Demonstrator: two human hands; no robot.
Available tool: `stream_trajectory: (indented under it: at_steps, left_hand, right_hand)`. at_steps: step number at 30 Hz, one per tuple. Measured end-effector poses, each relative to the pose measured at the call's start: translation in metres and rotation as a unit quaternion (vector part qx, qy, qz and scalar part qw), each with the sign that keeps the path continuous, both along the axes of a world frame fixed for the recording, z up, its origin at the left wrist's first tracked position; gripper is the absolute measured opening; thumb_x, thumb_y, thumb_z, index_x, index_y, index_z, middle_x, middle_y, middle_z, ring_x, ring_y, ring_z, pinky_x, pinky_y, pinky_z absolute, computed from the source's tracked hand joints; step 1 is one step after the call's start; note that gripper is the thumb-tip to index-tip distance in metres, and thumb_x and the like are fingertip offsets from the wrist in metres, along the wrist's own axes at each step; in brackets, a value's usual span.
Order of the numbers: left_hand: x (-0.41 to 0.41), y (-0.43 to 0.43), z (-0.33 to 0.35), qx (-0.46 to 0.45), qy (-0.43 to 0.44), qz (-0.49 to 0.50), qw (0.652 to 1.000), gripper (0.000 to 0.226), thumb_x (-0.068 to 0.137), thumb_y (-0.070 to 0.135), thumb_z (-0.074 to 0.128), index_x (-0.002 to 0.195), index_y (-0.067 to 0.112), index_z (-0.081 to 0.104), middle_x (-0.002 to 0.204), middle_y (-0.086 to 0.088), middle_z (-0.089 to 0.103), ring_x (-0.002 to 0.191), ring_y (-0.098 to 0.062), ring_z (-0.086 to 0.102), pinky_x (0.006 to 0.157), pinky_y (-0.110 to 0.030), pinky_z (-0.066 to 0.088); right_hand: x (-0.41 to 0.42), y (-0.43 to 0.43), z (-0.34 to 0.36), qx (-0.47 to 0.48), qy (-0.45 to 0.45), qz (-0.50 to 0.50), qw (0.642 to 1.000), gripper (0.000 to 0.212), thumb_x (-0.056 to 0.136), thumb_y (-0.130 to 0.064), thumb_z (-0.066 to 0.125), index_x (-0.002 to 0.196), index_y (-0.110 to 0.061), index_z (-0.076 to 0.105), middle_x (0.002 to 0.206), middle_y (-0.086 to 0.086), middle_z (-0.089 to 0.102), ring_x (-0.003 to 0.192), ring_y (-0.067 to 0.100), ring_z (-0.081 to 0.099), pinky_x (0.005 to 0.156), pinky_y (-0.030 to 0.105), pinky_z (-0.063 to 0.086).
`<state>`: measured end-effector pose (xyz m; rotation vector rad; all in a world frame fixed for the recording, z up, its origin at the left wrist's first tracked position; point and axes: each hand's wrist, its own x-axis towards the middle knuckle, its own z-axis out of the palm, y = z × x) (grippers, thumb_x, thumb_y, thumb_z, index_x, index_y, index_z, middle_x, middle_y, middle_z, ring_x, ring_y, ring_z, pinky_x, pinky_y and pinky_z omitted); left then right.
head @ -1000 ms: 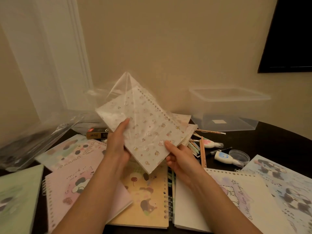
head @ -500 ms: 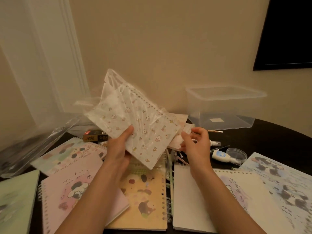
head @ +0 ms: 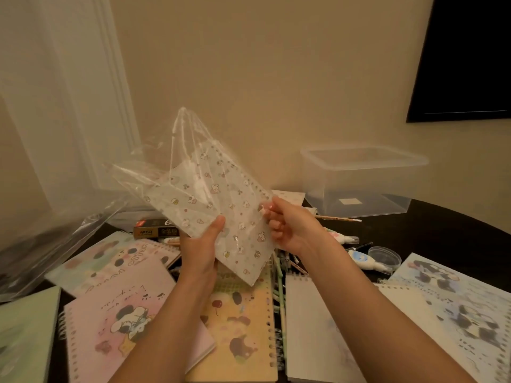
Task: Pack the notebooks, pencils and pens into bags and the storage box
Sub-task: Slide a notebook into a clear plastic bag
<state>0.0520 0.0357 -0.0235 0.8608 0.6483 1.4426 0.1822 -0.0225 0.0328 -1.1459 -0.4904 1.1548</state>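
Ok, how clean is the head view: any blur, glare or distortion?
Head view: dim warm light; wide-angle bend slants the door frame; loose plastic at far left is smeared; glare streaks the clear bag over the patterned notebook gripped in the left hand, pinched by the right hand.

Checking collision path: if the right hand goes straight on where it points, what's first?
The clear bag around the small notebook: the right hand points left and seems to pinch its edge, so contact is immediate.
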Motion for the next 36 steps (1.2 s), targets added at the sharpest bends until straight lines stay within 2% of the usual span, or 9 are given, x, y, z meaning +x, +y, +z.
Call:
stream_trajectory:
  at_steps: [5,9,13,18,22,25,30,34,36]
  left_hand:
    - [0.002,-0.002,0.001,0.007,-0.005,-0.001,1.000,0.061,0.079,0.004,0.069,0.134,0.017,0.046,0.120,-0.002,0.063,0.106,-0.019,0.062,0.091,-0.043,0.051]
    - [0.002,-0.001,-0.001,0.010,-0.010,0.004,1.000,0.063,0.079,0.004,0.070,0.135,0.017,0.045,0.123,-0.004,0.061,0.109,-0.020,0.061,0.092,-0.043,0.051]
    - [0.003,0.001,-0.003,0.008,-0.012,0.029,0.999,0.069,0.077,0.004,0.072,0.138,0.019,0.043,0.125,-0.001,0.059,0.112,-0.020,0.059,0.097,-0.046,0.048]
    - [0.005,-0.002,-0.002,0.012,-0.012,0.054,0.998,0.073,0.075,0.003,0.074,0.138,0.023,0.042,0.124,0.002,0.059,0.111,-0.018,0.059,0.097,-0.047,0.047]
    - [0.005,-0.005,-0.001,0.018,-0.020,0.064,0.998,0.068,0.075,0.004,0.074,0.132,0.027,0.044,0.118,0.006,0.061,0.108,-0.016,0.060,0.096,-0.045,0.048]
    - [0.008,-0.009,0.001,0.023,-0.021,0.074,0.997,0.066,0.077,0.003,0.072,0.128,0.032,0.043,0.115,0.011,0.059,0.109,-0.014,0.059,0.097,-0.043,0.048]
    - [0.007,-0.010,0.001,0.007,-0.038,0.062,0.997,0.069,0.078,0.002,0.071,0.136,0.024,0.041,0.120,0.006,0.060,0.110,-0.014,0.059,0.093,-0.040,0.050]
    - [0.006,-0.012,0.005,-0.043,-0.067,0.001,0.997,0.051,0.081,0.006,0.068,0.128,0.017,0.052,0.114,-0.001,0.064,0.101,-0.017,0.063,0.066,-0.031,0.054]
    - [0.007,-0.014,0.007,-0.049,-0.068,-0.034,0.996,0.042,0.082,0.010,0.067,0.121,0.020,0.056,0.108,0.001,0.066,0.096,-0.016,0.064,0.062,-0.031,0.053]
  right_hand:
    - [-0.005,0.002,0.003,0.007,-0.086,-0.083,0.993,0.016,0.088,-0.011,0.060,0.074,-0.008,0.067,0.047,-0.004,0.052,0.035,0.005,0.032,0.037,0.017,0.025]
    - [-0.009,0.002,-0.004,0.054,-0.139,-0.148,0.978,0.025,0.093,-0.019,0.058,0.071,-0.011,0.066,0.057,-0.001,0.052,0.043,0.007,0.038,0.041,0.016,0.031]
    - [-0.012,0.005,-0.013,0.053,-0.178,-0.205,0.961,0.031,0.094,-0.025,0.057,0.066,-0.015,0.065,0.061,-0.004,0.055,0.057,0.007,0.046,0.057,0.022,0.039]
    - [-0.021,0.013,-0.022,0.061,-0.139,-0.245,0.958,0.036,0.094,-0.031,0.055,0.062,-0.023,0.067,0.081,-0.004,0.062,0.085,0.016,0.056,0.083,0.036,0.047]
    - [-0.026,0.017,-0.028,0.021,-0.161,-0.297,0.941,0.035,0.089,-0.038,0.058,0.057,-0.029,0.068,0.119,0.003,0.052,0.111,0.025,0.047,0.095,0.046,0.046]
    - [-0.024,0.015,-0.025,0.057,-0.119,-0.282,0.950,0.031,0.092,-0.030,0.057,0.064,-0.024,0.069,0.119,0.007,0.055,0.105,0.020,0.052,0.095,0.040,0.047]
    - [-0.022,0.010,-0.013,0.059,-0.106,-0.217,0.969,0.028,0.097,-0.026,0.052,0.075,-0.016,0.067,0.078,-0.001,0.059,0.078,0.015,0.054,0.079,0.033,0.048]
    - [-0.018,0.010,0.000,0.045,-0.102,-0.195,0.975,0.024,0.096,-0.023,0.054,0.077,-0.013,0.066,0.067,-0.004,0.052,0.062,0.010,0.046,0.065,0.026,0.044]
    - [-0.016,0.012,0.005,0.049,-0.094,-0.194,0.975,0.026,0.095,-0.020,0.056,0.071,-0.014,0.066,0.073,-0.007,0.054,0.067,0.009,0.046,0.075,0.030,0.046]
